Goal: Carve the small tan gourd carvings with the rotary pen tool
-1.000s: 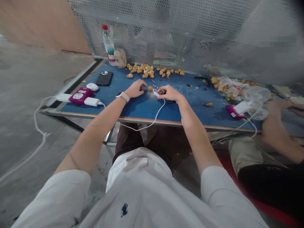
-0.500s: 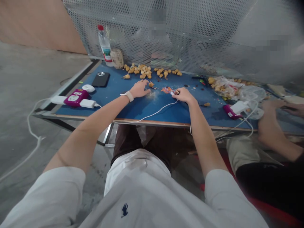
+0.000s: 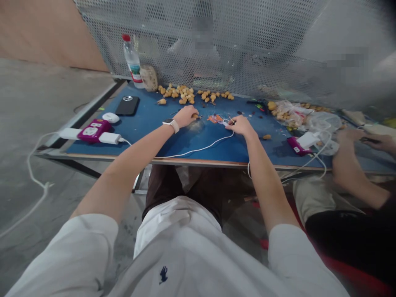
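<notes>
The left hand (image 3: 185,116) sat curled over a small tan lump (image 3: 194,117), its fingers (image 3: 192,112) bent down on it, though whether they gripped it could not be told. The right hand (image 3: 243,127) had its fingers (image 3: 232,127) pinched on the end of a white cable (image 3: 201,147), just beside scattered orange bits (image 3: 215,119). Both hands rested mid-way across the blue surface (image 3: 145,140), with open room toward its near edge. A spread of tan lumps (image 3: 181,94) lay along the far edge, by perforated metal mesh (image 3: 247,49).
</notes>
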### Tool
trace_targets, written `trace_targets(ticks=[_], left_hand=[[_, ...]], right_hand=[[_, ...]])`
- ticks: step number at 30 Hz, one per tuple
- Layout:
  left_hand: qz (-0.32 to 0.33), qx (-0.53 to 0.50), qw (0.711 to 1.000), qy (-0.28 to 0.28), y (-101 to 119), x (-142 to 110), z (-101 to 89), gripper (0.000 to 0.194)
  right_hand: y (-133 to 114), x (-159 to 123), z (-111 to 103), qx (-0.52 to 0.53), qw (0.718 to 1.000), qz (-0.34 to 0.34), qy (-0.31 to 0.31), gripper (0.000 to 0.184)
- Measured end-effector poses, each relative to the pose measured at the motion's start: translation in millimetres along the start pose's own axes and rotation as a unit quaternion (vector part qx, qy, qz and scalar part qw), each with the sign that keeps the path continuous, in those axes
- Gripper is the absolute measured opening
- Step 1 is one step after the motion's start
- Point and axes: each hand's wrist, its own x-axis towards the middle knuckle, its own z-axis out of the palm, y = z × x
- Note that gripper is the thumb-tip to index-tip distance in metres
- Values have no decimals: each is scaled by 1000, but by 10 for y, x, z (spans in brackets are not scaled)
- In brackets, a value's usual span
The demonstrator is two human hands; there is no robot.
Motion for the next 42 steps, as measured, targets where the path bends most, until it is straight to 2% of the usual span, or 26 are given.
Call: trace_targets(ticks=[5,7,9,13,15,17,22,28,31,34,38,42], left_hand=[[-14,-91,995,42,-72,-154,-121,35],[-23,-131,990,52,-73,-220,-153,33],[-39,-158,985,66,-56,-276,-156,32],[-81,-194,973,91,-27,-334,-125,33],[-97,-211,968,97,-37,-339,-113,34],[-106,-221,964,99,-61,-337,-105,34],[-117,-244,956,115,-111,-327,-106,30],[-153,-247,948,130,-116,-334,-160,28],[-159,-247,946,136,-130,-345,-162,22],[-145,-251,947,139,-148,-353,-147,18],[-119,-273,947,117,-153,-342,-141,22],[-96,-277,951,100,-125,-339,-160,23]], right_hand=[[-226,108,-47,8,1000,8,29,23],[-361,241,-26,30,999,-4,30,16],[-484,385,41,57,997,-44,17,6],[-614,546,310,51,990,-129,21,34],[-612,554,451,44,988,-144,23,50],[-582,550,543,36,988,-146,34,56],[-511,517,557,9,988,-146,52,30],[-719,320,674,64,982,-146,103,46],[-811,241,757,63,982,-148,101,35],[-718,191,689,41,988,-120,89,27],[-503,163,428,10,995,-64,76,23],[-607,140,322,0,995,-72,73,29]])
